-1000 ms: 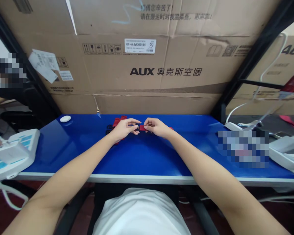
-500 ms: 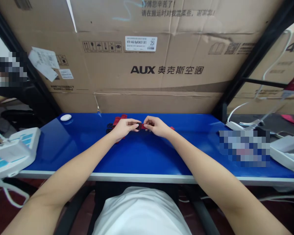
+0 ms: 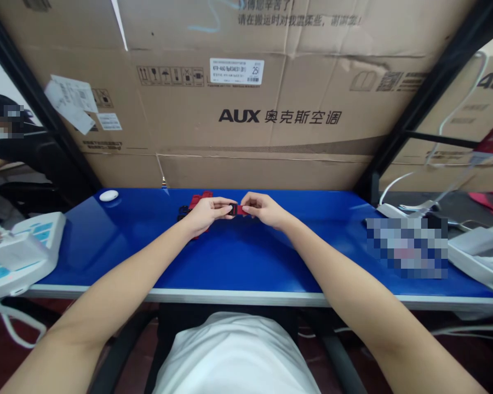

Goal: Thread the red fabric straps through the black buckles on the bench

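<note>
Near the back of the blue table, my left hand [image 3: 205,214] pinches a small black buckle [image 3: 233,209] between thumb and fingers. From the buckle's right side runs a short red strap [image 3: 240,210], and my right hand [image 3: 261,209] pinches it. The two hands are a small gap apart. Behind and beside my left hand lies more red strap material [image 3: 196,200] with black parts [image 3: 183,211] at its left; my hand partly covers it.
A large cardboard box [image 3: 246,131] stands behind the blue table [image 3: 238,262]. White power strips lie at the left [image 3: 28,251] and right [image 3: 472,257]. A white oval object [image 3: 109,196] sits back left. A person [image 3: 8,126] is at far left.
The red strap end that showed to the right of my right hand is no longer visible. Both hands keep nearly the same place and grip. The view has shifted slightly.
</note>
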Demonstrator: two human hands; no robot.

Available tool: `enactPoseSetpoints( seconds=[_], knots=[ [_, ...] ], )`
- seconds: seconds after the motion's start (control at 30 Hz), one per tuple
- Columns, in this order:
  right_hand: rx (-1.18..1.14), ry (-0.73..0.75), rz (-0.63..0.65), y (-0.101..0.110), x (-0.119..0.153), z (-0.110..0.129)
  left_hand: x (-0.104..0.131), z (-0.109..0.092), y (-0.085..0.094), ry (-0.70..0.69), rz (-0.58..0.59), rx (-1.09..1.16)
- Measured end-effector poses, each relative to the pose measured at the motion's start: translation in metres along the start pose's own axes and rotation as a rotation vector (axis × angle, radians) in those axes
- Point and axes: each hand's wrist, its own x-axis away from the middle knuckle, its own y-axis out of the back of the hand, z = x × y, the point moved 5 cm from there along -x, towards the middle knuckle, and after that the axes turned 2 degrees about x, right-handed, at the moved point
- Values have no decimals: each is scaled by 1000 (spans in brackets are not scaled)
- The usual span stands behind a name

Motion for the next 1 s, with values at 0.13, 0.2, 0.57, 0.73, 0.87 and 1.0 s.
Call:
enactPoseSetpoints(
  seconds=[0.13,0.2,0.57,0.73,0.87,1.0],
  knots=[
    [-190,4,-42,-5,-1,2,0,2,-6,26,-14,85],
    [-336,6,-64,-9,-1,4,1,3,-9,48,-31,161],
    [7,9,-125,3,-3,5,-2,-2,-2,-119,-213,-308],
    [373,19,-152,0,-3,8,5,-12,-10,-219,-227,-522],
    [429,108,-182,-7,-2,15,7,-12,-17,-208,-179,-433],
    [183,51,-134,-4,-4,9,4,-9,-17,-177,-109,-157]
  ],
)
